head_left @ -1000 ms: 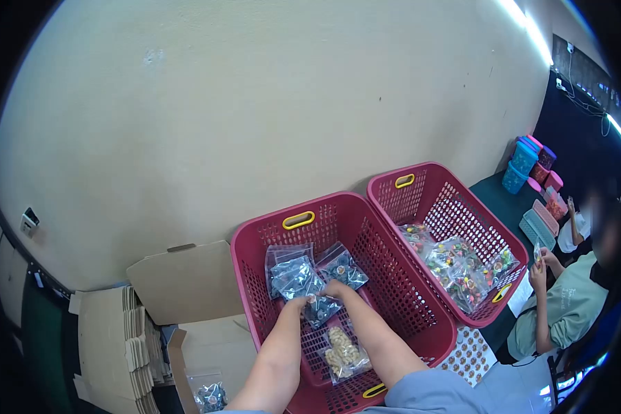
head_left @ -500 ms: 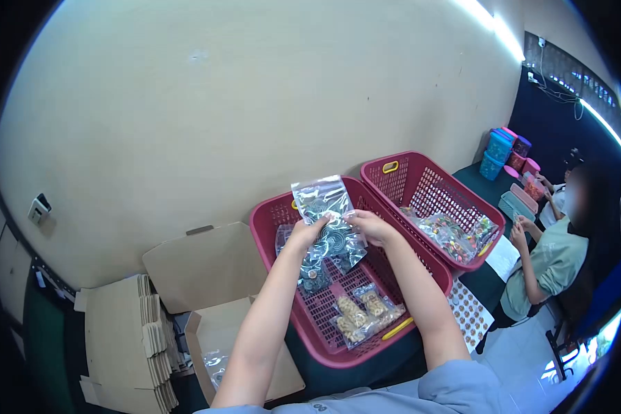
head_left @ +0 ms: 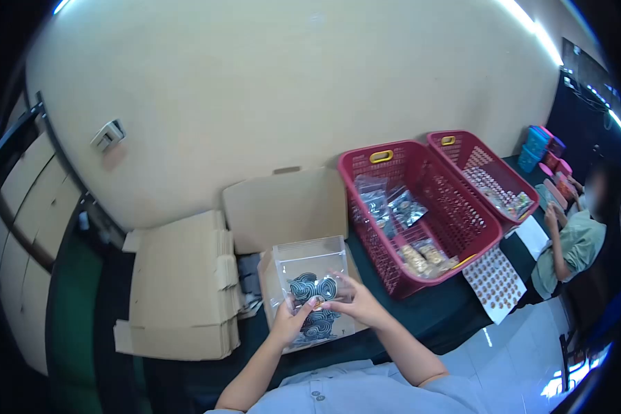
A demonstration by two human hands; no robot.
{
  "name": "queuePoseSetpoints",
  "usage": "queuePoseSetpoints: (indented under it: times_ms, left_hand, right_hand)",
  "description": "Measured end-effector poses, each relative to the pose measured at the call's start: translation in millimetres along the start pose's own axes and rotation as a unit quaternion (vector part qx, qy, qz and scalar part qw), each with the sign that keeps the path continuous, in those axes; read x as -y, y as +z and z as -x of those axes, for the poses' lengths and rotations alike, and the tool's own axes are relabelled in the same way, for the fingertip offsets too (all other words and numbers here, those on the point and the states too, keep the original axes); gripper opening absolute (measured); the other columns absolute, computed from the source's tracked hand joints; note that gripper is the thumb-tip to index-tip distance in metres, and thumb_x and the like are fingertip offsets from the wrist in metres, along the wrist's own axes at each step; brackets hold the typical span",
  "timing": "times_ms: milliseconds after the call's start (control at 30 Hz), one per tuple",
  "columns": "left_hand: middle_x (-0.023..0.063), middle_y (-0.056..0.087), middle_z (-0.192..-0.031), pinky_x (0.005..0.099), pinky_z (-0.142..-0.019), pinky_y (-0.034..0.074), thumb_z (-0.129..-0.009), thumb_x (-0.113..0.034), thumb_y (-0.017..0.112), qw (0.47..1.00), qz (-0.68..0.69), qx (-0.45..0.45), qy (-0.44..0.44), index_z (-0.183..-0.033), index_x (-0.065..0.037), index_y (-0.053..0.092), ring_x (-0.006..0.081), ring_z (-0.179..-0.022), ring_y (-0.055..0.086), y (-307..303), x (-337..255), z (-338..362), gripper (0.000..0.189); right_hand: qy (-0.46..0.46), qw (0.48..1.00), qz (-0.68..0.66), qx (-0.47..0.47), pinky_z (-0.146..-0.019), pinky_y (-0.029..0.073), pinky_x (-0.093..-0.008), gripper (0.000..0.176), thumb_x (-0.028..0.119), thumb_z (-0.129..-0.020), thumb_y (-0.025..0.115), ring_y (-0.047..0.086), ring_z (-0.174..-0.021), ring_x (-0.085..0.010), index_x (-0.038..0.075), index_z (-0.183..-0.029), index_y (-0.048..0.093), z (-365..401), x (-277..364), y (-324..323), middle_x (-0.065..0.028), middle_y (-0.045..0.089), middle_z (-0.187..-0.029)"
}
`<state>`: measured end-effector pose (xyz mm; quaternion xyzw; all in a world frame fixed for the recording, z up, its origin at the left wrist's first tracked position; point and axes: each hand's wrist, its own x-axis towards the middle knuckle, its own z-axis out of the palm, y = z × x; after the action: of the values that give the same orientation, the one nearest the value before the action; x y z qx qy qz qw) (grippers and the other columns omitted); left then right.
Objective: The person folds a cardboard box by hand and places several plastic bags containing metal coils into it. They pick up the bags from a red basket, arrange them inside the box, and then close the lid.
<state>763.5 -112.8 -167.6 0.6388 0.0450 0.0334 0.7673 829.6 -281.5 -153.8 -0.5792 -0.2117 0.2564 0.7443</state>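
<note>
A clear plastic bag of dark, spiral-shaped pieces is held over the open cardboard box. My left hand is closed on the bag's left side, thumb on its front. From the right, my right hand grips the same bag, its fingers near a small round orange-and-white sticker. The box's raised lid leans toward the wall. What lies inside the box is mostly hidden behind the bag.
Flattened cardboard boxes are stacked at the left. One maroon basket holds bags of dark spirals and pale snacks; a second basket stands behind it. A sticker sheet lies at the right, near a seated person.
The bag has left the space over the near basket and is now over the open box, in both hands. My view has swung left.
</note>
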Motion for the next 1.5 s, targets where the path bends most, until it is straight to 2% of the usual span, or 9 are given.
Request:
queuePoseSetpoints:
  times_ms: [167,367,467,700,867,967,1133,1433,1500]
  left_hand:
    - [0.0089,0.058,-0.106,0.0275,-0.085,0.043,-0.09,-0.023,0.054,0.996,-0.013,-0.084,0.015,-0.116,0.002,0.047,0.0124,-0.096,0.054,-59,43,46,0.036]
    - [0.0058,0.056,-0.105,0.0291,-0.089,0.041,-0.091,-0.029,0.052,0.982,0.051,-0.173,0.05,-0.122,0.001,0.039,0.0133,-0.098,0.053,-68,43,72,0.045]
    - [0.0045,0.057,-0.103,0.0257,-0.082,0.045,-0.08,-0.015,0.068,0.986,-0.004,-0.164,0.024,-0.116,-0.001,0.044,0.0108,-0.093,0.055,-62,30,73,0.045]
    - [0.0061,0.057,-0.104,0.0272,-0.083,0.047,-0.073,-0.001,0.07,0.995,0.011,-0.101,-0.005,-0.115,-0.002,0.044,0.0123,-0.094,0.056,-47,42,62,0.049]
    - [0.0062,0.057,-0.105,0.0271,-0.081,0.046,-0.077,-0.009,0.068,0.988,-0.12,-0.097,0.014,-0.113,0.0,0.047,0.0117,-0.094,0.056,-19,36,53,0.043]
    - [0.0061,0.059,-0.1,0.027,-0.077,0.047,-0.081,-0.012,0.066,0.994,-0.009,-0.108,0.016,-0.112,0.001,0.047,0.0117,-0.09,0.057,-9,39,44,0.039]
    - [0.008,0.057,-0.105,0.0261,-0.081,0.044,-0.093,-0.023,0.049,0.988,0.012,-0.148,0.041,-0.114,0.001,0.048,0.0123,-0.091,0.055,-15,57,36,0.032]
    - [0.0066,0.057,-0.106,0.0257,-0.084,0.044,-0.085,-0.007,0.06,0.994,0.07,-0.085,0.027,-0.115,0.0,0.044,0.012,-0.096,0.055,-3,48,24,0.035]
    - [0.0072,0.059,-0.101,0.0261,-0.081,0.045,-0.083,-0.011,0.063,0.994,0.053,-0.092,0.027,-0.113,0.001,0.046,0.0129,-0.093,0.056,-5,50,27,0.036]
  right_hand:
    - [0.087,0.991,-0.101,0.022,-0.074,0.047,-0.0217,0.035,0.011,-0.082,0.065,0.06,-0.085,-0.0105,-0.007,-0.11,0.053,-11,-68,57,-0.0102,0.064,-0.094]
    - [0.156,0.987,0.012,0.03,-0.065,0.043,-0.0184,0.031,0.019,-0.085,0.062,0.057,-0.077,-0.0073,-0.004,-0.104,0.057,-30,-78,79,-0.0051,0.063,-0.09]
    - [0.111,0.981,0.081,0.137,-0.07,0.045,-0.0198,0.033,0.026,-0.086,0.061,0.058,-0.08,-0.0074,-0.004,-0.099,0.059,-36,-70,74,-0.0059,0.064,-0.091]
    - [0.158,0.985,-0.039,0.062,-0.08,0.043,-0.0226,0.028,0.022,-0.086,0.061,0.058,-0.085,-0.0096,-0.003,-0.1,0.06,-20,-51,59,-0.0066,0.064,-0.091]
    - [0.093,0.995,0.018,0.039,-0.071,0.046,-0.0233,0.029,0.019,-0.083,0.064,0.059,-0.08,-0.0103,-0.004,-0.1,0.059,-9,-53,42,-0.0073,0.064,-0.091]
    - [0.18,0.983,-0.034,-0.001,-0.07,0.044,-0.0215,0.029,0.026,-0.087,0.06,0.058,-0.074,-0.0081,-0.002,-0.096,0.06,-13,-64,22,-0.0048,0.063,-0.085]
    - [0.101,0.993,-0.056,-0.013,-0.072,0.045,-0.0207,0.026,0.019,-0.087,0.059,0.058,-0.077,-0.0081,-0.004,-0.098,0.059,-10,-53,32,-0.0041,0.064,-0.084]
    - [0.129,0.984,-0.113,-0.052,-0.058,0.043,-0.0194,0.019,0.012,-0.082,0.065,0.058,-0.071,-0.0078,-0.003,-0.092,0.059,-11,-47,19,-0.006,0.064,-0.082]
    - [0.109,0.992,0.03,-0.049,-0.06,0.044,-0.0199,0.019,0.012,-0.082,0.065,0.059,-0.072,-0.0087,-0.003,-0.091,0.059,-5,-44,25,-0.0057,0.063,-0.08]
